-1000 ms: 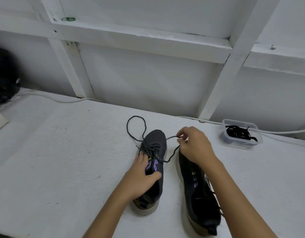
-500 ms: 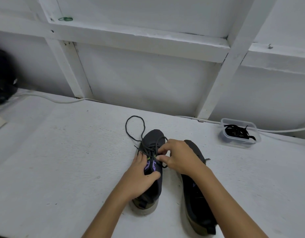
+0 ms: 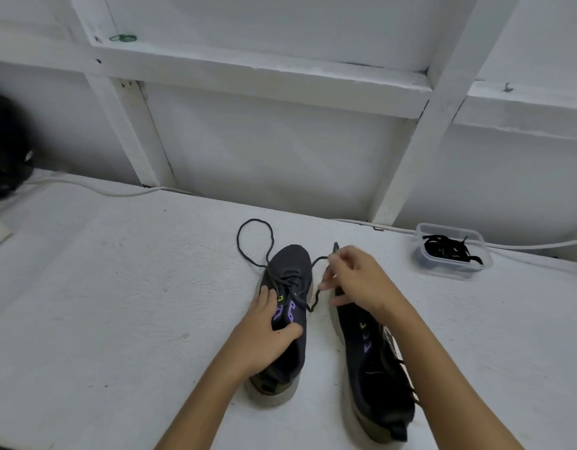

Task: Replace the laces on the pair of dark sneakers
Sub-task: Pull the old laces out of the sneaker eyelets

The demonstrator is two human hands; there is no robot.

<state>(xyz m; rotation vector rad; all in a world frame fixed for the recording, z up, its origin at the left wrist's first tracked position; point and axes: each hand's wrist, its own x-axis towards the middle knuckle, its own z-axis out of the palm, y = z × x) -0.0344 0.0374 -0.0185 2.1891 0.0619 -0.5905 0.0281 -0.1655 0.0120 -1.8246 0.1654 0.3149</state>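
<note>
Unlacing step: left hand (image 3: 264,336) gripped the left sneaker (image 3: 287,306) near the tabletop's (image 3: 118,303) far edge; right hand's (image 3: 358,284) fingers pinched its lace (image 3: 314,298). Next, probably: draw it from the remaining eyelets.

Place: plain workroom or shed-like space
Walls: white-painted timber framing (image 3: 258,76) with panels
Surface: rough white tabletop (image 3: 102,287)
Wiring: white cable (image 3: 95,190) along the wall

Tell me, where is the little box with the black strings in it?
In the head view, the clear plastic box of black laces sits on the white table at the far right, by the wall, beyond the right hand and both sneakers.
</note>
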